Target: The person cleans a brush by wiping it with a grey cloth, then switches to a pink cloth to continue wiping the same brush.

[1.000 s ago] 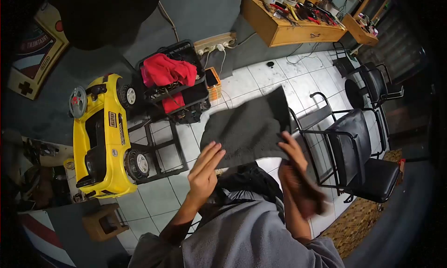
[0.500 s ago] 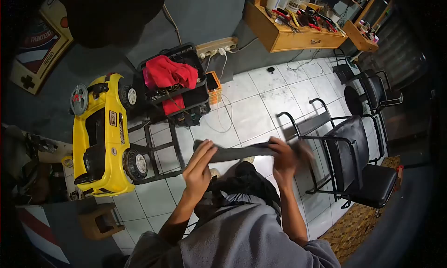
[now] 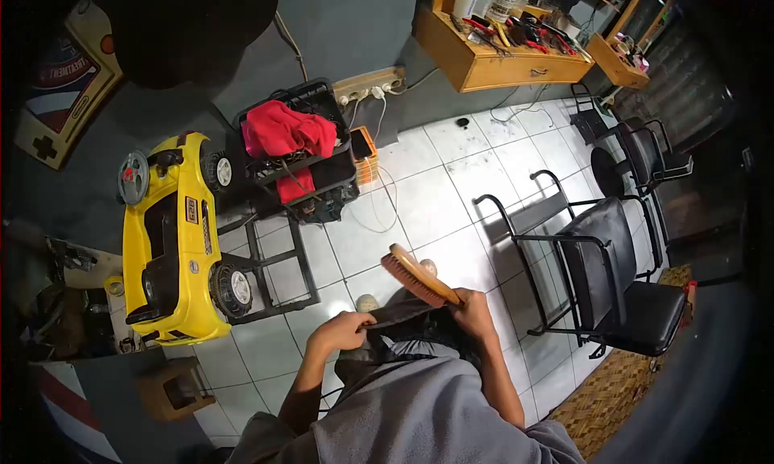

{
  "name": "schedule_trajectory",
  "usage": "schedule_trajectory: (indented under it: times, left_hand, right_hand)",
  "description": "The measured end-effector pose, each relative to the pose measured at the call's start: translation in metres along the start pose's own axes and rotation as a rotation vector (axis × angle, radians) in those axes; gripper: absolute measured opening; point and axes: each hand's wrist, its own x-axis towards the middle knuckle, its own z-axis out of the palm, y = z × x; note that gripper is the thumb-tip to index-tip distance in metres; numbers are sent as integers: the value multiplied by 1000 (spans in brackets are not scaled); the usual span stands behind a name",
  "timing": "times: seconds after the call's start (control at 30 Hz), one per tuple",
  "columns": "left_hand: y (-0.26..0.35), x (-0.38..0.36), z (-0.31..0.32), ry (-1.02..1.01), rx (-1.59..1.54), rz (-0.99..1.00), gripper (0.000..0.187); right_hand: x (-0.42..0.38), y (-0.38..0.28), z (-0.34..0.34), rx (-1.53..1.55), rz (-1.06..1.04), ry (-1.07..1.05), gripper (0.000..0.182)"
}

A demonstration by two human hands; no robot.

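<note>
My right hand (image 3: 476, 312) is closed round the handle of a wooden brush (image 3: 426, 278). The brush slants up to the left, its reddish-brown bristles facing down and left. My left hand (image 3: 340, 332) pinches one end of a dark cloth (image 3: 399, 311) in front of my waist. From there the cloth runs across to my right hand, passing just below the brush bristles. Its far end is hidden near the right fingers.
A yellow toy car (image 3: 181, 238) sits on a black metal frame (image 3: 302, 262) to the left. Behind it stands a black cart (image 3: 322, 101) with a red cloth (image 3: 290, 132). Black armchairs (image 3: 605, 254) are at right. Tools and bottles crowd a wooden drawer shelf (image 3: 500, 65) at the back.
Both hands have come down closer to my body, with the dark cloth lowered between them. The brush, blurred beyond my right hand before, now points up and left over the cloth.
</note>
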Motion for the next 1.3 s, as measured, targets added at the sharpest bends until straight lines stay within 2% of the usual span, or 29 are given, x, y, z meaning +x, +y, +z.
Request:
schedule_trajectory:
  times: [0.03, 0.07, 0.1, 0.2, 0.23, 0.3, 0.37, 0.47, 0.53, 0.57, 0.67, 0.8, 0.9, 1.03, 1.1, 1.23, 1.3]
  left_hand:
    - [0, 4, -3, -14, -1, 84, 43]
    - [4, 6, -5, -16, 0, 82, 43]
    - [28, 5, -13, -11, -34, 198, 44]
    - [48, 20, 1, -16, -84, 478, 52]
    - [43, 29, 17, 76, 19, 556, 50]
    - [47, 38, 34, 40, 33, 485, 33]
    - [55, 39, 35, 19, 40, 469, 28]
    - [60, 45, 40, 124, -12, 482, 19]
    - [72, 46, 39, 348, -67, 519, 17]
    - [80, 46, 36, 345, -86, 485, 14]
    - [95, 54, 38, 402, -141, 434, 12]
    - [122, 67, 37, 419, -174, 408, 19]
    - [150, 77, 39, 430, -268, 358, 24]
    - [188, 96, 46, 427, -201, 331, 24]
    - [202, 106, 51, 322, -45, 339, 22]
    - [224, 131, 70, 377, -29, 270, 22]
    - [233, 142, 81, 548, -59, 184, 23]
  right_hand:
    - [0, -1, -2, 2, 1, 0, 12]
    - [0, 0, -3, 14, -57, -33, 13]
    - [0, -1, -5, 25, -115, -66, 14]
    - [-2, -33, -19, 22, -49, -88, 17]
    - [-4, -35, -19, 24, -43, -82, 17]
    - [-9, -38, -18, 19, 7, 93, 19]
    - [-12, -46, -28, 8, 62, 156, 20]
    - [-9, -30, -37, -15, 84, 260, 20]
    - [-2, -16, -42, 35, 154, 342, 21]
    - [3, -8, -42, 99, 137, 378, 21]
    - [18, 0, -53, 119, 93, 367, 19]
    - [39, 18, -68, 67, 9, 345, 21]
    - [44, 31, -88, 44, 40, 247, 24]
    - [53, 59, -114, 51, 67, 160, 24]
    - [57, 77, -125, 77, 74, 121, 24]
    - [68, 101, -145, 144, 69, 200, 25]
    - [73, 106, -158, 131, 65, 210, 24]
